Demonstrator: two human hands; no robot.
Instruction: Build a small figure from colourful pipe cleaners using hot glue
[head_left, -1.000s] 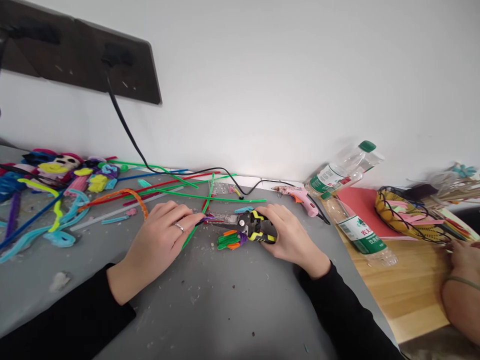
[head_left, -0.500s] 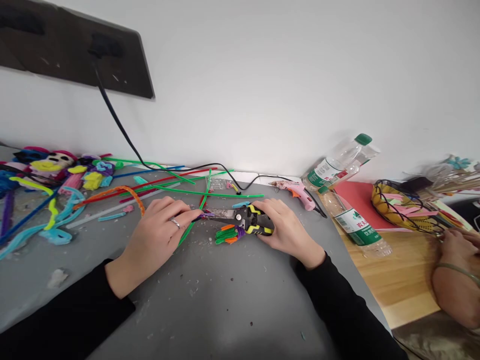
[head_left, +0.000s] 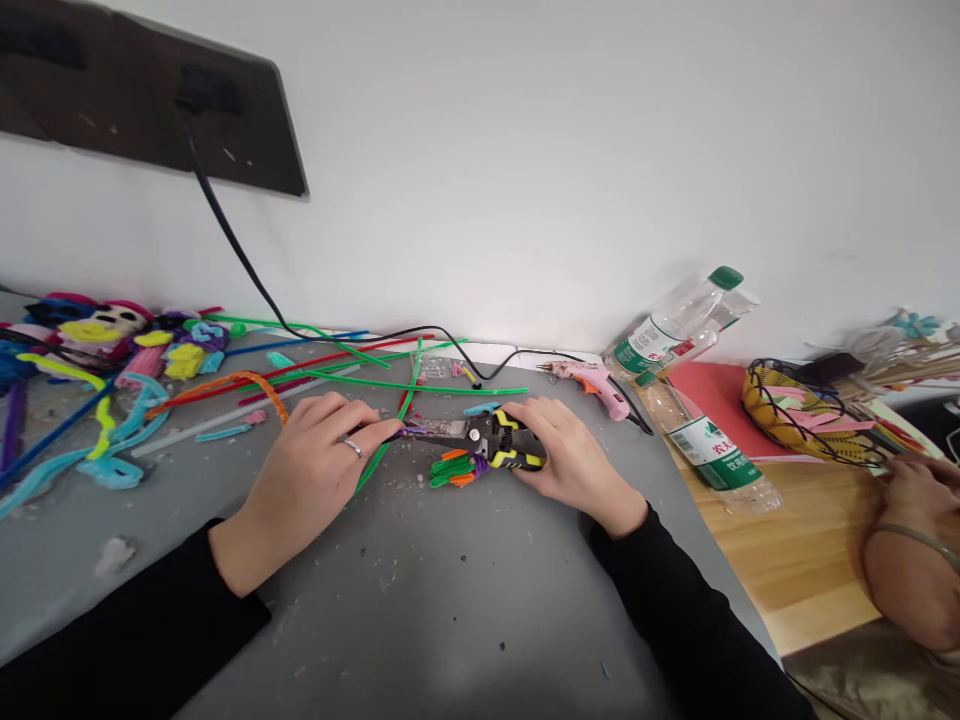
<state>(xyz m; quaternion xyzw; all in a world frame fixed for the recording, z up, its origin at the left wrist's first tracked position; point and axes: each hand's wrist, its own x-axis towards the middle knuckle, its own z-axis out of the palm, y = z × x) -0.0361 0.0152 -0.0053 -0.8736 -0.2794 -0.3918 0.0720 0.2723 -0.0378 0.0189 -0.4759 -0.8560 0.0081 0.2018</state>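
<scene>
My right hand [head_left: 564, 460] is wrapped round the black-and-yellow handles of a pair of wire-stripper pliers [head_left: 504, 440], whose jaws point left. At the jaw tips, my left hand [head_left: 319, 460], with a ring on one finger, pinches a thin purple pipe cleaner [head_left: 409, 432]. Most of that piece is hidden by the fingers and jaws. Just below the pliers lies a small bundle of green and orange pipe cleaners [head_left: 452, 468] with a purple wrap [head_left: 480, 464] at its right end. A long green pipe cleaner [head_left: 415, 375] runs down behind the left fingertips.
Loose pipe cleaners [head_left: 225, 385] and several fuzzy dolls [head_left: 112, 330] lie on the left. A pink glue gun [head_left: 600, 385] rests near the wall, a black cord [head_left: 240, 255] behind. Plastic bottles [head_left: 716, 450], a yellow basket [head_left: 780, 410] and another person's arm [head_left: 911, 560] are right.
</scene>
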